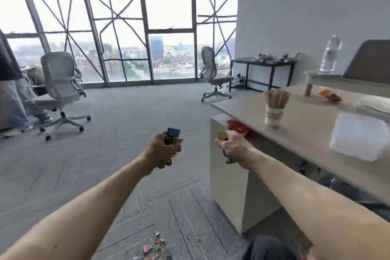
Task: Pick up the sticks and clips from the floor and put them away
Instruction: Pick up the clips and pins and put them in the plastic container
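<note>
Left hand (163, 150) fisting bunch of clips (173, 135); right hand (231, 148) clenching more, colours poking out. Loose clips (155, 246) lying on carpet well below both grips. Risk: overfull fists spilling clips while reaching desk (306, 124).

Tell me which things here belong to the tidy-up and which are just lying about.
Job: clips in left hand; clips in right hand; clips on floor; cup of sticks.
Lying about: water bottle; office chairs; orange wrapper; white sheet.
</note>
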{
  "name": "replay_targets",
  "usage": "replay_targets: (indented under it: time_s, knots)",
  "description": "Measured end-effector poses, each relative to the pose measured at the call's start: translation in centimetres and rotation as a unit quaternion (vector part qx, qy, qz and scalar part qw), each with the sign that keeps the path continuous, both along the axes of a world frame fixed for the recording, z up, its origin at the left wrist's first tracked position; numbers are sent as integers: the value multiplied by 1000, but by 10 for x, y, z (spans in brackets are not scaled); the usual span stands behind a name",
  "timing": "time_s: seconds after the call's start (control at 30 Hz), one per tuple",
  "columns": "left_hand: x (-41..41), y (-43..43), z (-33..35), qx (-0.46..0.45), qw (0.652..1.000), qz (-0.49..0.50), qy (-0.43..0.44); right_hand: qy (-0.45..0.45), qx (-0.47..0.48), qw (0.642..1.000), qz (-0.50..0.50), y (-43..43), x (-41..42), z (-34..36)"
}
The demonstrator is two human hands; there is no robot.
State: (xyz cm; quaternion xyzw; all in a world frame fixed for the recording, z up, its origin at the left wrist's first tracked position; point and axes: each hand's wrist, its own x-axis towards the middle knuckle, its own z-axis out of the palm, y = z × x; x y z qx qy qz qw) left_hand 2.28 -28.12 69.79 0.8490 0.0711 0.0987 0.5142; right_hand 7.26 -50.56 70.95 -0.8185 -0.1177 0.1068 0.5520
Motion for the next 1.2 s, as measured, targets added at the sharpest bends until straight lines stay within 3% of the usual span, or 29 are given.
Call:
replay_targets:
  time_s: [0.13, 0.23, 0.53, 1.0, 1.2]
  knots:
    - [-1, -70, 27, 8, 997, -53, -53, -15, 31, 998, -56, -77, -38, 30]
    - [4, -124, 45, 11, 992, -108, -65, -62, -5, 993, -103, -134, -59, 42]
    - [48, -288, 68, -13, 967, -243, -73, -53, 9, 971, -232, -277, -69, 45]
    - [194, -450, 78, -2, 941, -335, -48, -49, -19, 949, -312, -392, 78, 62]
    - [233, -473, 64, -32, 936, -348, -37, -14, 104, 949, -296, -391, 149, 55]
